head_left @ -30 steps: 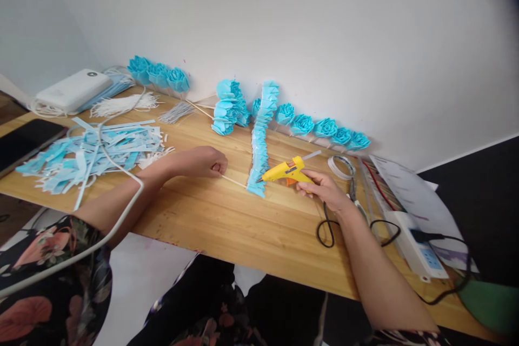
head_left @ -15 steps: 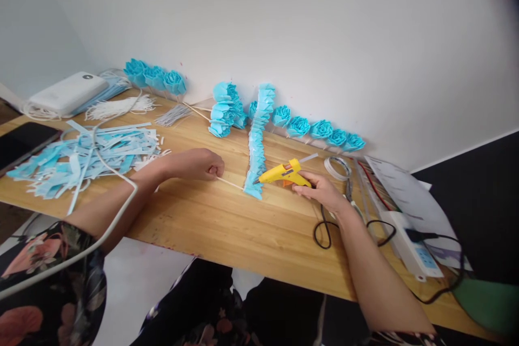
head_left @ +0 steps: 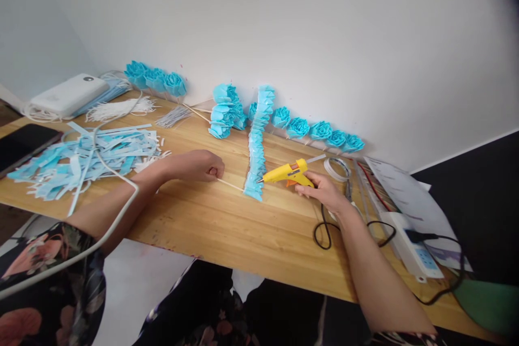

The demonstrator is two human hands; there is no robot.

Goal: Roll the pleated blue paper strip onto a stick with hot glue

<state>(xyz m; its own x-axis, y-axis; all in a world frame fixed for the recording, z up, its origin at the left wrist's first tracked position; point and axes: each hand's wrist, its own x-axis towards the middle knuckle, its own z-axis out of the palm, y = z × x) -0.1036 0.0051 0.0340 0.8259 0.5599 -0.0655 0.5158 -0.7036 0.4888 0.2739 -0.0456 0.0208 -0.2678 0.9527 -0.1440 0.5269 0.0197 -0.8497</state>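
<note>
At the far left of my view, a dark phone [head_left: 24,146] lies on the wooden desk [head_left: 227,227], with a white power bank [head_left: 67,96] above it, toward the upper left. Right of the phone I see a loose pile of blue and white strips [head_left: 109,148]; above that are a bundle of white cords [head_left: 121,109] and three blue flowers [head_left: 154,79] against the wall. A bunch of grey wires [head_left: 173,117] sits just right of the cords.

Left of center, the left grip [head_left: 198,165] is clenched on a thin pale stick [head_left: 230,184], whose other end reaches the lower left edge of a pleated blue strip [head_left: 257,143]. That strip stretches from the center of the frame up to the wall, just right of a cluster of blue flowers [head_left: 222,113].

Right of center, I have the right grip [head_left: 324,190] wrapped around the handle of a yellow glue gun [head_left: 287,172]. Its nozzle is at the strip's lower part; I cannot tell whether it touches. Beyond it runs a row of blue flowers [head_left: 321,130], then a roll of tape [head_left: 337,170], papers [head_left: 397,189] and, lower right, a white power strip [head_left: 413,248].
</note>
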